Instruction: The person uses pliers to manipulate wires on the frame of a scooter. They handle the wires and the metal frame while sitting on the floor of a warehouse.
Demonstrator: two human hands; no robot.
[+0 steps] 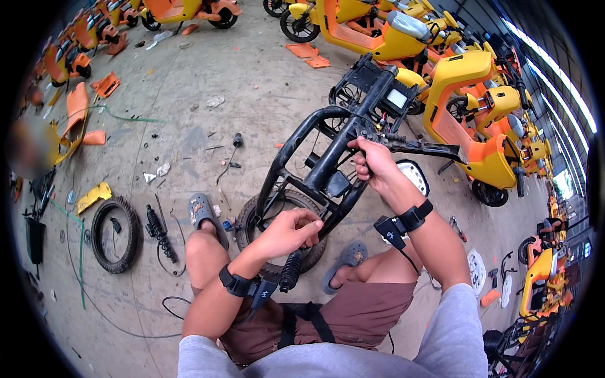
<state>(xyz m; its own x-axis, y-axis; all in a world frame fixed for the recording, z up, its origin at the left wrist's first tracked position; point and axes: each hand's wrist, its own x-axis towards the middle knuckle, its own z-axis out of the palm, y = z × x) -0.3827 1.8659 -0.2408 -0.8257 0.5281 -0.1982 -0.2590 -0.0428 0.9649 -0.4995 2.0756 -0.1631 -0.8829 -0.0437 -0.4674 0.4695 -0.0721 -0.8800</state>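
A black scooter frame [321, 167] made of tubes lies in front of me, its near end over a black tire [249, 227] on the floor. My left hand [293, 232] is by the near end of the frame, fingers curled into a pinch; what they hold, if anything, is hidden. Just below that hand a black shock absorber [290, 271] points toward me. Farther up on the right side, my right hand [376, 164] is closed at the frame beside a black metal stand [425, 148]. I cannot make out what lies within its fingers.
Left on the floor are another tire [116, 234], a loose shock absorber [157, 230], a yellow panel [94, 197] and cables. A white-rimmed part [413, 176] lies right of the frame. Yellow-orange scooters [469, 120] crowd the right and back. A blurred person [31, 148] is at far left.
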